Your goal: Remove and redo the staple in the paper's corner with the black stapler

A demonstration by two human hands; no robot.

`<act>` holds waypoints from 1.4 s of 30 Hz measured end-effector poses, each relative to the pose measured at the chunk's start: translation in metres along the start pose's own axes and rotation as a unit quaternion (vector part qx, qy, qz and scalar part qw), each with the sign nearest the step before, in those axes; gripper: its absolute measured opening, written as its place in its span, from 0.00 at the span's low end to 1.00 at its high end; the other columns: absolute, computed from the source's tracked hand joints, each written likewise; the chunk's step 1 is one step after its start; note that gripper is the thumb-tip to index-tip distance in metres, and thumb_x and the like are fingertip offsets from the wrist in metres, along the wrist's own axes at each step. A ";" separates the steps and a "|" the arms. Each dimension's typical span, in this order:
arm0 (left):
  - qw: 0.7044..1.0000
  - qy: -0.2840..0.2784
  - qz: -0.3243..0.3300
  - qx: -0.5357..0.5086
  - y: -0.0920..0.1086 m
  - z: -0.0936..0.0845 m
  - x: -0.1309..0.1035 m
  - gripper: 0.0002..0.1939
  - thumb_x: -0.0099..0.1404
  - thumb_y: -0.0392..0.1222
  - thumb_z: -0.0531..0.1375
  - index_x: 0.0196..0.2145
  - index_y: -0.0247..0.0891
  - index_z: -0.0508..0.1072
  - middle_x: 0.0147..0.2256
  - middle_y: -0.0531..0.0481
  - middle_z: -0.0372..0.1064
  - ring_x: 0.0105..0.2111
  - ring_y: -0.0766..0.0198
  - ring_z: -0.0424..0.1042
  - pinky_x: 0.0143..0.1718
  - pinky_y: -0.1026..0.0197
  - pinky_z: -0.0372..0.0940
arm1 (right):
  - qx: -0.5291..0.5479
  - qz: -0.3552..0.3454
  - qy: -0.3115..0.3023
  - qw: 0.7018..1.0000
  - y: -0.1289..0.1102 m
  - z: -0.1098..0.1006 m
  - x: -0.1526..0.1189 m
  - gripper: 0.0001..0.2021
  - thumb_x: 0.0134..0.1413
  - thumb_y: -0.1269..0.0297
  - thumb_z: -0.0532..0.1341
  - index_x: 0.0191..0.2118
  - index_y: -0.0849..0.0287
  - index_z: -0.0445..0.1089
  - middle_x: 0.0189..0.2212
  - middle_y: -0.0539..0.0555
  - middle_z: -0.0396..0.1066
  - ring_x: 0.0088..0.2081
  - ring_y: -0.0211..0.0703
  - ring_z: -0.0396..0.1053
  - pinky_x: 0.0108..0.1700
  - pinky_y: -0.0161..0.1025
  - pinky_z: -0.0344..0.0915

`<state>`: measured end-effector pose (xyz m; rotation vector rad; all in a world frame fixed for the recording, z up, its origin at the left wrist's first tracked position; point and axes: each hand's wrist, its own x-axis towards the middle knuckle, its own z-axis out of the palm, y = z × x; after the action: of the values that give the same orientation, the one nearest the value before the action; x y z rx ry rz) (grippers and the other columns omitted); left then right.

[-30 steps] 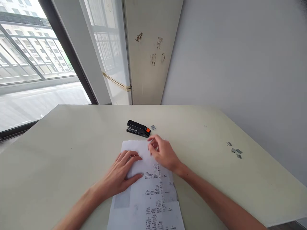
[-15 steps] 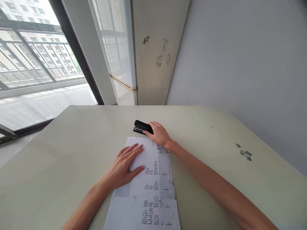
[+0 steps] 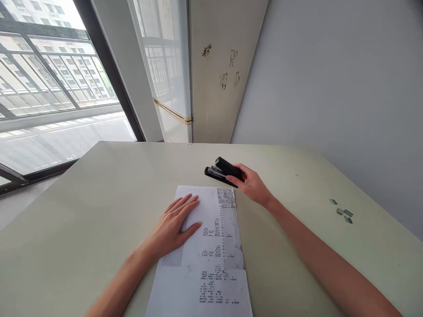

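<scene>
A long white paper [image 3: 218, 242] printed with columns of small text lies on the table in front of me. Its top right corner carries a dense cluster of staples [image 3: 226, 197]. My left hand [image 3: 180, 224] rests flat on the paper's left side, fingers spread. In my right hand [image 3: 249, 182] is a black stapler [image 3: 224, 171], gripped at its rear end. The stapler's jaws gape, its front pointing left, and it is apart from the paper, just beyond the top right corner.
Several small strips of staples [image 3: 345, 214] lie on the right side of the pale table [image 3: 82, 220]. Behind the table stand a fridge [image 3: 211, 101] with a gold handle and a grey wall [image 3: 330, 88]. A window [image 3: 49, 88] is at the left.
My right hand has moved right with the stapler, away from the paper's top edge, and the stapler's jaws have opened wider. The staples at the corner are now uncovered. My left hand stays put.
</scene>
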<state>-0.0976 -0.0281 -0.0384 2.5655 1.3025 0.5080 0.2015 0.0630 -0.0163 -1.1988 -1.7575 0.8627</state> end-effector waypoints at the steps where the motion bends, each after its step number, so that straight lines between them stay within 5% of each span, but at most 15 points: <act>1: 1.000 -0.002 -0.001 0.000 -0.001 0.000 0.000 0.31 0.76 0.57 0.56 0.71 0.46 0.60 0.71 0.49 0.58 0.72 0.49 0.55 0.72 0.41 0.55 | 0.004 0.014 -0.002 1.000 0.002 -0.012 -0.008 0.19 0.62 0.47 0.66 0.51 0.54 0.74 0.45 0.54 0.78 0.43 0.49 0.73 0.46 0.44 0.70; 7: 1.000 -0.008 -0.013 0.009 -0.004 -0.002 -0.003 0.31 0.77 0.57 0.54 0.72 0.48 0.58 0.72 0.50 0.54 0.73 0.49 0.53 0.73 0.40 0.53 | -0.020 0.102 -0.022 0.994 0.023 -0.071 -0.055 0.23 0.60 0.43 0.67 0.53 0.51 0.75 0.42 0.53 0.77 0.40 0.48 0.71 0.42 0.43 0.69; 13: 0.999 -0.006 -0.040 0.018 -0.015 -0.008 -0.003 0.30 0.76 0.58 0.54 0.71 0.48 0.60 0.72 0.51 0.55 0.72 0.47 0.54 0.72 0.37 0.53 | -0.004 0.142 -0.073 0.987 0.047 -0.100 -0.086 0.26 0.56 0.41 0.68 0.54 0.52 0.75 0.46 0.56 0.79 0.45 0.53 0.74 0.46 0.45 0.70; 19: 1.000 -0.013 0.000 0.011 -0.004 -0.010 0.020 0.30 0.76 0.59 0.54 0.70 0.48 0.61 0.74 0.50 0.49 0.73 0.47 0.51 0.71 0.39 0.56 | -0.016 0.162 -0.103 0.981 0.045 -0.102 -0.094 0.22 0.55 0.43 0.70 0.51 0.49 0.77 0.49 0.54 0.78 0.46 0.53 0.73 0.47 0.45 0.69; 26: 0.996 -0.023 0.078 0.037 0.028 0.019 0.067 0.37 0.79 0.62 0.47 0.77 0.45 0.43 0.75 0.46 0.43 0.75 0.51 0.40 0.75 0.42 0.46 | -0.032 0.148 -0.134 0.979 0.046 -0.097 -0.097 0.21 0.57 0.43 0.68 0.51 0.48 0.76 0.46 0.53 0.78 0.44 0.52 0.73 0.46 0.45 0.71; 31: 0.996 -0.035 0.055 0.062 0.031 0.039 0.077 0.42 0.78 0.65 0.46 0.77 0.35 0.43 0.75 0.39 0.41 0.75 0.48 0.38 0.75 0.41 0.41 | 0.069 0.107 -0.038 0.991 0.048 -0.096 -0.104 0.22 0.66 0.42 0.59 0.56 0.49 0.73 0.56 0.58 0.76 0.58 0.57 0.72 0.59 0.51 0.69; 35: 0.997 -0.022 0.040 0.063 0.027 0.042 0.076 0.40 0.79 0.63 0.47 0.76 0.36 0.45 0.75 0.39 0.42 0.75 0.49 0.39 0.75 0.41 0.41 | 0.099 0.119 0.050 0.987 0.051 -0.094 -0.105 0.19 0.69 0.44 0.57 0.52 0.51 0.73 0.51 0.59 0.78 0.56 0.55 0.75 0.60 0.52 0.69; 42: 0.998 -0.008 0.026 0.060 0.022 0.042 0.078 0.38 0.79 0.61 0.47 0.77 0.39 0.45 0.75 0.42 0.42 0.75 0.50 0.41 0.76 0.41 0.41 | 0.046 0.116 0.043 0.991 0.052 -0.091 -0.104 0.19 0.71 0.45 0.54 0.52 0.51 0.72 0.51 0.57 0.78 0.54 0.52 0.74 0.58 0.48 0.69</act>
<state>-0.0220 0.0204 -0.0532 2.7011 1.2998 0.4296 0.3254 -0.0112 -0.0486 -1.3767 -1.5129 0.9990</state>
